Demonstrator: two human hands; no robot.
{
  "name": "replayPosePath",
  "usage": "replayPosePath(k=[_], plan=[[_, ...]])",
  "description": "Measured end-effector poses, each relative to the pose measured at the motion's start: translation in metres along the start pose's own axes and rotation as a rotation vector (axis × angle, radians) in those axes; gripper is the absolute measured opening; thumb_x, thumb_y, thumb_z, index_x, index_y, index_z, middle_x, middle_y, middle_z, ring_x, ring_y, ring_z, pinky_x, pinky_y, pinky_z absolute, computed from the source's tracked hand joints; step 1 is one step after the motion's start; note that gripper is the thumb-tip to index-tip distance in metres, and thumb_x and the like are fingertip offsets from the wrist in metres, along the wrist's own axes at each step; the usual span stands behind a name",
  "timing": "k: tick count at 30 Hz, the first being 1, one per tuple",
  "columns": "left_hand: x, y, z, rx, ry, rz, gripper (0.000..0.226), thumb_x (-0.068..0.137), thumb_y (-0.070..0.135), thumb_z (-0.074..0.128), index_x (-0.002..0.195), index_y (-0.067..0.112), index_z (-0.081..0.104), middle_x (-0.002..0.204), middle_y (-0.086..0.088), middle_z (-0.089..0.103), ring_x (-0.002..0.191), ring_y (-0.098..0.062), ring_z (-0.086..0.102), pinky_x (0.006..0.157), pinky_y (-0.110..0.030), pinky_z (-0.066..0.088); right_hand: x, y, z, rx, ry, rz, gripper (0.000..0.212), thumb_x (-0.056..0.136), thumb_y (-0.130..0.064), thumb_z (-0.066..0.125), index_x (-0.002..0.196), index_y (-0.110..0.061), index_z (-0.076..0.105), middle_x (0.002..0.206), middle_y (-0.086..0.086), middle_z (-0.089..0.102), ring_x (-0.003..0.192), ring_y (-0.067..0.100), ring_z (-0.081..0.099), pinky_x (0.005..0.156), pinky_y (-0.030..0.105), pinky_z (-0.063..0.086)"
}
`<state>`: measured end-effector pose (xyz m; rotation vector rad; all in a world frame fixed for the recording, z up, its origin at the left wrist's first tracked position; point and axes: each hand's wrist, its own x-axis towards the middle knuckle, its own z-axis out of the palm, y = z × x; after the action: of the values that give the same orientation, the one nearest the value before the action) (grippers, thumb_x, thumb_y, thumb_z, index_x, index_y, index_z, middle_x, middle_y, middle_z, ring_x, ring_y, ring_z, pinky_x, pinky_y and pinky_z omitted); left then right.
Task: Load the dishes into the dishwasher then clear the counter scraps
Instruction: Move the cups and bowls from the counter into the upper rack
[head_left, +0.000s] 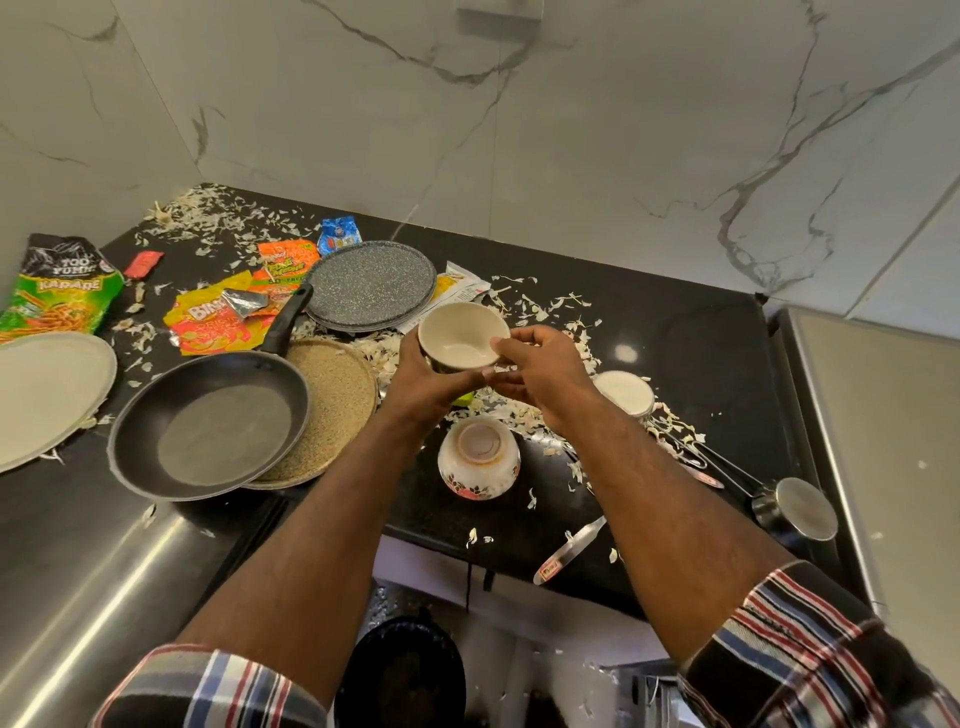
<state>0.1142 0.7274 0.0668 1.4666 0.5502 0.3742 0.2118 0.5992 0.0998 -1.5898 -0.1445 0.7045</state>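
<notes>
A cream bowl (464, 335) is held upright above the black bench (691, 364), the left hand (431, 384) gripping its near side and the right hand (540, 371) pinching its right rim (a second bowl (478, 457) sits upside down directly below, nearer the person).

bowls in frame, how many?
3. A cream bowl held up by the left hand and right hand; a floral bowl upside down on the counter below; a white bowl behind the right wrist.
</notes>
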Motion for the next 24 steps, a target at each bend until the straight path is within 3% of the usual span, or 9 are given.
replayPosePath(k=[2,4,7,10,12,15,18,22,24], plan=[[-0.004,0.001,-0.006,-0.013,0.065,0.006,0.099,0.062,0.015,0.094,0.144,0.015,0.037,0.128,0.001,0.057,0.113,-0.007,0.058,0.083,-0.022,0.052,-0.005,-0.002,-0.001,-0.091,-0.079,-0.02,0.023,0.101,-0.032,0.059,0.114,-0.013,0.064,0.109,0.012,0.07,0.08,0.023,0.073,0.065,0.034,0.059],[-0.007,0.0,-0.013,-0.033,0.096,-0.003,0.101,0.06,0.022,0.096,0.143,0.015,0.038,0.131,0.001,0.055,0.118,-0.008,0.056,0.088,-0.024,0.05,-0.009,-0.002,-0.002,-0.337,-0.082,-0.066,0.025,0.104,-0.039,0.051,0.107,-0.018,0.065,0.109,0.01,0.07,0.084,0.023,0.07,0.066,0.039,0.06],[-0.013,-0.002,-0.019,-0.065,0.1,-0.027,0.113,0.048,0.04,0.096,0.142,0.016,0.038,0.132,0.0,0.058,0.119,-0.013,0.058,0.097,-0.034,0.053,-0.014,0.005,0.0,-0.83,-0.134,-0.164,0.03,0.102,-0.038,0.055,0.119,-0.014,0.063,0.115,0.009,0.067,0.095,0.023,0.064,0.087,0.044,0.054],[-0.018,-0.003,-0.022,-0.129,0.093,-0.059,0.113,0.046,0.042,0.096,0.14,0.016,0.038,0.129,-0.002,0.06,0.116,-0.017,0.062,0.097,-0.039,0.055,-0.025,0.02,0.005,-1.16,-0.325,-0.162,0.071,0.081,-0.05,0.077,0.139,-0.02,0.052,0.137,0.003,0.058,0.12,0.023,0.057,0.101,0.038,0.047],[-0.021,-0.003,-0.021,-0.191,0.089,-0.086,0.106,0.053,0.035,0.095,0.14,0.016,0.037,0.128,-0.001,0.06,0.114,-0.018,0.062,0.09,-0.038,0.055,-0.029,0.033,0.009,-1.281,-0.322,-0.148,0.095,0.066,-0.061,0.083,0.144,-0.023,0.044,0.139,0.004,0.054,0.121,0.025,0.054,0.099,0.041,0.048],[-0.027,-0.001,-0.022,-0.281,0.064,-0.102,0.09,0.067,0.022,0.088,0.141,0.015,0.036,0.128,-0.001,0.06,0.115,-0.02,0.062,0.084,-0.037,0.053,-0.035,0.043,0.013,-1.338,-0.271,-0.198,0.099,0.065,-0.057,0.085,0.146,-0.025,0.039,0.132,0.005,0.054,0.114,0.025,0.055,0.086,0.035,0.047],[-0.03,0.0,-0.029,-0.366,0.052,-0.119,0.085,0.071,0.02,0.085,0.14,0.019,0.035,0.132,-0.004,0.058,0.119,-0.025,0.061,0.091,-0.042,0.052,-0.036,0.037,0.008,-1.132,-0.195,-0.203,0.089,0.07,-0.054,0.082,0.145,-0.025,0.043,0.128,0.005,0.059,0.107,0.024,0.059,0.087,0.036,0.053],[-0.034,-0.003,-0.038,-0.459,0.022,-0.131,0.079,0.073,0.031,0.082,0.139,0.021,0.041,0.129,-0.011,0.062,0.115,-0.029,0.064,0.092,-0.046,0.053,-0.039,0.018,-0.012,-0.38,-0.148,0.024,0.046,0.092,-0.044,0.064,0.131,-0.022,0.054,0.113,0.01,0.062,0.093,0.026,0.064,0.075,0.039,0.057],[-0.04,-0.001,-0.035,-0.489,-0.012,-0.165,0.079,0.07,0.04,0.081,0.138,0.018,0.047,0.126,-0.011,0.062,0.113,-0.028,0.063,0.095,-0.046,0.052,-0.045,0.013,-0.022,-0.007,-0.144,0.162,0.043,0.093,-0.048,0.058,0.123,-0.017,0.059,0.11,0.015,0.062,0.092,0.028,0.061,0.068,0.036,0.053]])
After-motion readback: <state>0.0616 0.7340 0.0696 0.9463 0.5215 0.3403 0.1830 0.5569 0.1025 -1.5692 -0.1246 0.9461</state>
